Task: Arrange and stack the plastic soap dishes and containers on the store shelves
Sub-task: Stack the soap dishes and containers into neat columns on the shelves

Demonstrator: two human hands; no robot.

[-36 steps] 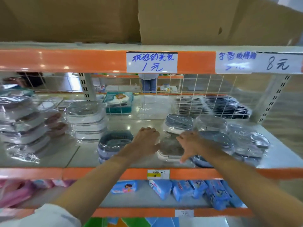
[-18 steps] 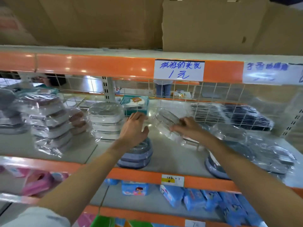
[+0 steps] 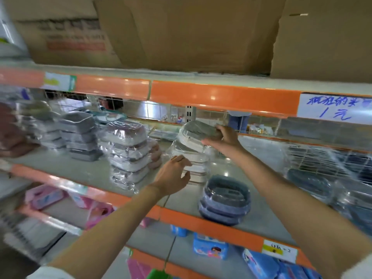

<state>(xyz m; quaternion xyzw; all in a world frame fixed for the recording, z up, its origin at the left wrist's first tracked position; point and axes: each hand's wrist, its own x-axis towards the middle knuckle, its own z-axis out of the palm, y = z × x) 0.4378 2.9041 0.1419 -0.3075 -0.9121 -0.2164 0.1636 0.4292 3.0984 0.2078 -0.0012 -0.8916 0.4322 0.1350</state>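
Dish: a wrapped grey soap dish (image 3: 198, 130) sits tipped on top of the white stack (image 3: 191, 158), mid-shelf; its long axis runs about 10 to 4 o'clock, the 10 o'clock end higher, open face turned up and toward me.
Right hand: the right hand (image 3: 223, 137) holds the dish at its 4 o'clock end, fingers curled over the rim.
Left hand: the left hand (image 3: 175, 175) is at 7 o'clock of the stack, fingers and thumb spread wide around its lower layers; whether they actually touch the wrap I cannot tell.
Shelf: the shelf (image 3: 84, 172) carries it all, its orange lip running 10 to 4 o'clock.
Around: a brown-and-white stack (image 3: 128, 150) stands near at 9 o'clock; grey stacks (image 3: 79, 135) lie farther that way. A blue pile (image 3: 225, 200) sits just beside the white stack at 5 o'clock, close under the right forearm.
In the way: loose clear wrap bulges between the stacks.
Above: cardboard boxes (image 3: 191, 33) and a handwritten price tag (image 3: 334, 108), cut off at the right edge.
Hard to see: the left side is smeared by motion; wrapped goods at 3 o'clock are glare and plastic, unreadable.
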